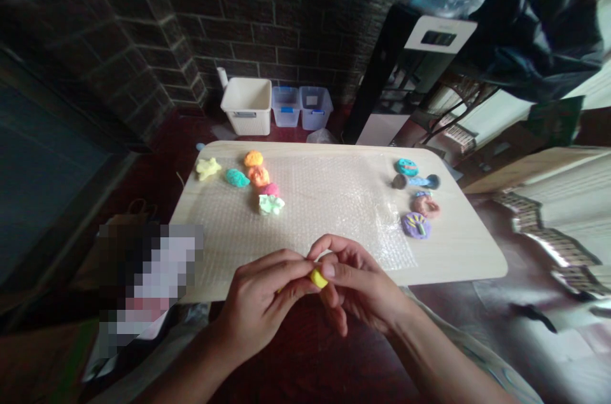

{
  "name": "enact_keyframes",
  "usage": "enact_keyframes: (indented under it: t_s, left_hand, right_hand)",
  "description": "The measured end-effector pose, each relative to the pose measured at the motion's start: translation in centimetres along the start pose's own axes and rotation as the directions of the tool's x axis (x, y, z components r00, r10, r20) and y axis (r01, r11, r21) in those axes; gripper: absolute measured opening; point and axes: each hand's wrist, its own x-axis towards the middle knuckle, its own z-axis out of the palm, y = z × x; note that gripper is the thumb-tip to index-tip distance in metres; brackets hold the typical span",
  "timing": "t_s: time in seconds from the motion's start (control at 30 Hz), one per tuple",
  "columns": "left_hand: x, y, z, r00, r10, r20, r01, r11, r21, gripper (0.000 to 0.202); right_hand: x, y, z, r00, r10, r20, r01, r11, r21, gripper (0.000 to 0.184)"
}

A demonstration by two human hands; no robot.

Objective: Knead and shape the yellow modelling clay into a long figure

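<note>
A small lump of yellow modelling clay (319, 277) is pinched between my two hands, just above the near edge of the table. My left hand (267, 292) closes on it from the left with thumb and fingers. From the right, my right hand (358, 277) presses it with the thumb, its other fingers curled or hanging below. Part of the clay is covered by my fingers. Beyond my hands, a sheet of bubble wrap (329, 200) covers much of the light wooden table (468, 245).
Clay lumps at the table's left include a pale yellow star shape (207, 168), a teal piece (237, 178) and a pale green piece (271, 204). On the right lie a purple disc (416, 225), a brown ring (426, 207) and a blue dumbbell-like piece (416, 182). A white bin (246, 105) stands behind.
</note>
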Motion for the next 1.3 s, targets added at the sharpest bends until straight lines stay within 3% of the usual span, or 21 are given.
enact_keyframes:
  t_s: [0.4, 0.67, 1.0, 1.17, 1.3]
  left_hand:
    - [-0.1, -0.1, -0.1, 0.999, -0.039, -0.016, 0.039, 0.999, -0.019, 0.020]
    - [-0.1, -0.3, 0.1, 1.000, -0.021, 0.006, 0.021, 1.000, -0.009, 0.015]
    - [-0.7, -1.1, 0.2, 0.999, -0.012, 0.053, 0.009, 0.999, 0.047, 0.027]
    - [-0.6, -1.4, 0.1, 1.000, -0.027, 0.009, 0.026, 0.996, 0.085, 0.030]
    - [-0.5, -1.2, -0.1, 0.996, -0.070, -0.050, 0.075, 0.992, 0.105, 0.022]
  right_hand:
    - [0.2, 0.2, -0.2, 0.991, -0.120, 0.052, 0.124, 0.988, -0.096, 0.028]
    - [0.3, -0.1, -0.3, 0.990, -0.143, 0.016, 0.143, 0.968, -0.206, 0.029]
    - [0.4, -0.6, 0.1, 0.986, -0.159, -0.045, 0.140, 0.949, -0.283, 0.026]
    - [0.3, -0.7, 0.2, 0.951, -0.277, -0.139, 0.197, 0.885, -0.421, 0.029]
    - [-0.2, -0.6, -0.1, 0.923, -0.369, -0.113, 0.249, 0.793, -0.556, 0.021]
